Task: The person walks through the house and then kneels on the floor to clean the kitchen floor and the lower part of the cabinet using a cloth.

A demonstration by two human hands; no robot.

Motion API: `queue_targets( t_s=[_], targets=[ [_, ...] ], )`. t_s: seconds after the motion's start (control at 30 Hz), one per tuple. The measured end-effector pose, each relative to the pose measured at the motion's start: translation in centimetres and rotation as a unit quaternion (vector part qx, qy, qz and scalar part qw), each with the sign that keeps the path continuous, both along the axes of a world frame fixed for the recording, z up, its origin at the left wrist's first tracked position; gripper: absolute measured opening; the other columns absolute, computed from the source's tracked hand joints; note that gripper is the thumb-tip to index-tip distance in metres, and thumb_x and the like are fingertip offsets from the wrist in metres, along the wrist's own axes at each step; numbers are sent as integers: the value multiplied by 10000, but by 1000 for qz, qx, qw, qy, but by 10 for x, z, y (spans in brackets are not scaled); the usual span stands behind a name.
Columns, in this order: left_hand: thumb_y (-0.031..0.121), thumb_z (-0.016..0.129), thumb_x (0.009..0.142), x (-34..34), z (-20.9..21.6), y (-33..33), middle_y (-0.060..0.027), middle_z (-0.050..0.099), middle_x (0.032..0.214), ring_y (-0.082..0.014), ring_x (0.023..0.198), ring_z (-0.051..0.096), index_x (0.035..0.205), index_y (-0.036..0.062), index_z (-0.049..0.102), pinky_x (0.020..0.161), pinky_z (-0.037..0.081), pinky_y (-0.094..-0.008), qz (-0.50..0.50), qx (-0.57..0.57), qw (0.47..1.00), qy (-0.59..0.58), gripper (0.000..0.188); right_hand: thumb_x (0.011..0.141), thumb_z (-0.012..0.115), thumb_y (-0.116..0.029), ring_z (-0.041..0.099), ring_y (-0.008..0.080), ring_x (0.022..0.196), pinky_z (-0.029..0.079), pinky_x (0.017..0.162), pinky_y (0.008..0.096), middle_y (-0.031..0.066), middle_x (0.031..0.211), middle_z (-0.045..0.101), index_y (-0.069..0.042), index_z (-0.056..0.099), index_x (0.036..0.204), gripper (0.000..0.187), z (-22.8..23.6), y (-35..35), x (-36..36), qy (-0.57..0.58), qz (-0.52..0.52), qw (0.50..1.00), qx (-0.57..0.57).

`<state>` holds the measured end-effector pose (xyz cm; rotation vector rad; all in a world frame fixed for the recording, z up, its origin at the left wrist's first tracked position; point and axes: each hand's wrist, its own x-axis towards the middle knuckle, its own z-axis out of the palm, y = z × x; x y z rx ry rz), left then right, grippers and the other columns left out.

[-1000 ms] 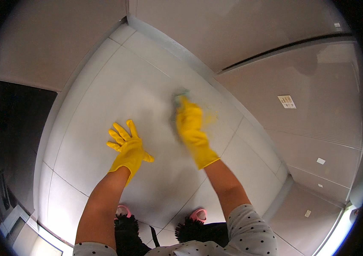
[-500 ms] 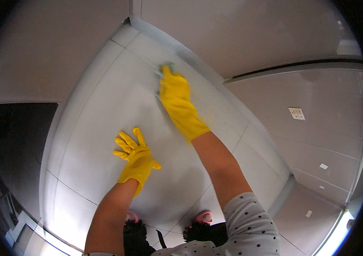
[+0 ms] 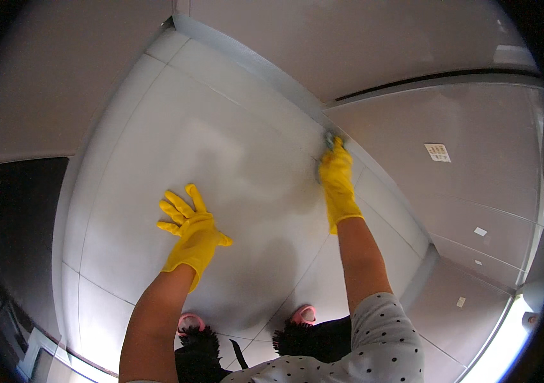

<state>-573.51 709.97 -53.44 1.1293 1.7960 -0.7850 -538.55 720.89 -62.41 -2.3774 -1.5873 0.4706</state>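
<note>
Both my hands wear yellow rubber gloves. My left hand [image 3: 189, 225] rests flat on the pale tiled floor [image 3: 176, 137], its fingers spread and nothing in them. Farther off to the right, my right hand [image 3: 336, 169] is closed on a greenish-grey cloth [image 3: 329, 140] and presses it to the floor beside the cabinet base. Only scraps of the cloth show past the glove's fingers, and the glove is slightly blurred. My pink shoes [image 3: 304, 314] stand on the tiles at the near side.
Brown-grey cabinet fronts [image 3: 399, 38] with a grey kickboard [image 3: 246, 54] enclose the floor at the far side and right. A dark glossy panel [image 3: 13, 217] stands at the left. A small printed label [image 3: 437, 152] is stuck on the right-hand front.
My right hand has moved the cloth rightward and nearer, to the foot of the right-hand cabinets. My left hand stays spread on the floor, and the view has shifted slightly.
</note>
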Motion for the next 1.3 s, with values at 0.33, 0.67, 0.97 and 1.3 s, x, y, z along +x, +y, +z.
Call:
queue_targets(
  t_s=[0.33,0.67,0.97,1.3],
  targets=[
    [591,941,489,-5,-4,-4,-456,-247,1507,-598,1441,-177,1531,76,-280,1062,88,-781,2,-4,1000,19,1686,960,531,-192,595,421,1159,485,993,481,208,1268,634,-113,558,1368,417,41,45,-145,-85,188,978,-2],
    [564,957,467,-3,3,4,-458,-242,1508,-600,1440,-177,1537,84,-271,1055,65,-785,6,-17,1000,18,1698,937,539,-165,602,413,1157,499,972,480,209,1255,641,-99,578,1327,397,16,27,-59,-99,102,989,-48],
    [571,960,448,0,1,3,-451,-237,1515,-589,1450,-163,1538,94,-273,1067,48,-782,-9,-11,1000,15,1713,916,542,-145,607,413,1153,503,963,482,221,1234,648,-79,597,1293,386,18,78,-127,-107,179,977,-38],
    [576,959,458,-1,-1,0,-452,-232,1515,-592,1445,-168,1529,72,-283,1071,46,-780,-10,-1,1000,21,1715,932,541,-185,598,415,1168,498,970,471,214,1256,642,-107,587,1328,406,29,39,-80,-112,106,987,-42]
  ],
)
